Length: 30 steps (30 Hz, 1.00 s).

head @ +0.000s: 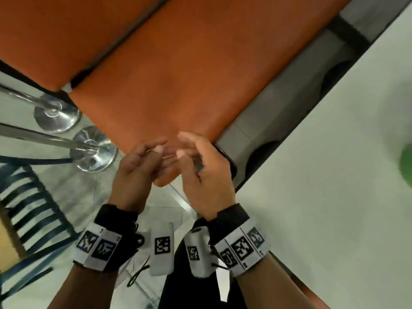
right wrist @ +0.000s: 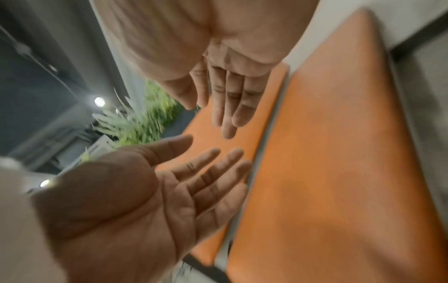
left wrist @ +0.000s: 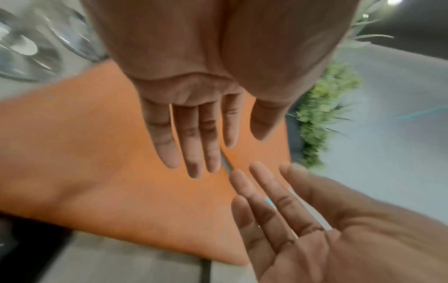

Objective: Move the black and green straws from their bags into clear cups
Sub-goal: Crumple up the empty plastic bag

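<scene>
Orange bench cushions point(head: 178, 70) fill the ground beneath both hands, with a pale worktop point(head: 334, 197) to the right. No straws, bags or cups can be made out; a blurred green shape point(head: 406, 161) sits at the worktop's edge, unidentifiable. Left hand point(head: 133, 168) and right hand point(head: 205, 172) hang close together above the cushions, palms facing. Both sets of fingers point(left wrist: 191, 137) are straight, relaxed and empty in the wrist views. Marker bands point(head: 98, 246) wrap both wrists. Chrome post bases point(head: 93, 150) stand on the floor to the left.
</scene>
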Tool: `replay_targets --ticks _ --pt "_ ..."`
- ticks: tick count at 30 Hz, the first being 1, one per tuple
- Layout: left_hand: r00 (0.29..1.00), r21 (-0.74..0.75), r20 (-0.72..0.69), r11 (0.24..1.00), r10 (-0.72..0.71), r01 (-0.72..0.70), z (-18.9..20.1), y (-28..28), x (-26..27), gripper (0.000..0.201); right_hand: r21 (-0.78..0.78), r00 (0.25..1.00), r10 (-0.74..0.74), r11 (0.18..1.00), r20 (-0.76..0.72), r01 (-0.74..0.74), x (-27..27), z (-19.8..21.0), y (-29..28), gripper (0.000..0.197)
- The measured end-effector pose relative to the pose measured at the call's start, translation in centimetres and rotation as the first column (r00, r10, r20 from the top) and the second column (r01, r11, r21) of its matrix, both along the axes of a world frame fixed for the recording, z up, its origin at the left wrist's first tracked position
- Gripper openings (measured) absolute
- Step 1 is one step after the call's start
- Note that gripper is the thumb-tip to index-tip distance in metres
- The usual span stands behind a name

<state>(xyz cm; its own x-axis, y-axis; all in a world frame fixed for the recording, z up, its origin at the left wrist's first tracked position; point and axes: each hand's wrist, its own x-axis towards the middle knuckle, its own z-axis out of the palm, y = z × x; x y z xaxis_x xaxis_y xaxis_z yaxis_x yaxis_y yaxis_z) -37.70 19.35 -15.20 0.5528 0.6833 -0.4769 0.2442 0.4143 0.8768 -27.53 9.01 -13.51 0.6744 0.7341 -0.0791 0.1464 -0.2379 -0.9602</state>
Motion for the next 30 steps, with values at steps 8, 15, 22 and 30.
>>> replay_targets --ticks 8,15,22,30 --pt "0.868 0.247 0.309 0.915 -0.388 0.321 13.2 -9.9 17.0 0.027 0.238 0.789 -0.493 0.869 0.367 0.433 11.7 13.6 -14.5 0.024" --pt "0.742 0.481 0.201 0.724 -0.639 0.494 15.4 -21.0 22.8 0.099 0.442 0.137 -0.81 0.443 0.571 0.78 12.6 18.4 -33.7 0.015" --pt "0.697 0.485 -0.068 0.587 -0.714 0.649 13.1 -26.9 28.3 0.148 -0.039 0.019 -0.961 0.009 0.275 0.999 15.0 14.0 -48.1 0.12" --pt "0.786 0.559 -0.082 0.625 -0.613 0.545 11.2 -29.9 34.0 0.116 -0.068 0.286 -0.939 0.278 0.193 0.958 22.2 9.8 -47.8 0.1"
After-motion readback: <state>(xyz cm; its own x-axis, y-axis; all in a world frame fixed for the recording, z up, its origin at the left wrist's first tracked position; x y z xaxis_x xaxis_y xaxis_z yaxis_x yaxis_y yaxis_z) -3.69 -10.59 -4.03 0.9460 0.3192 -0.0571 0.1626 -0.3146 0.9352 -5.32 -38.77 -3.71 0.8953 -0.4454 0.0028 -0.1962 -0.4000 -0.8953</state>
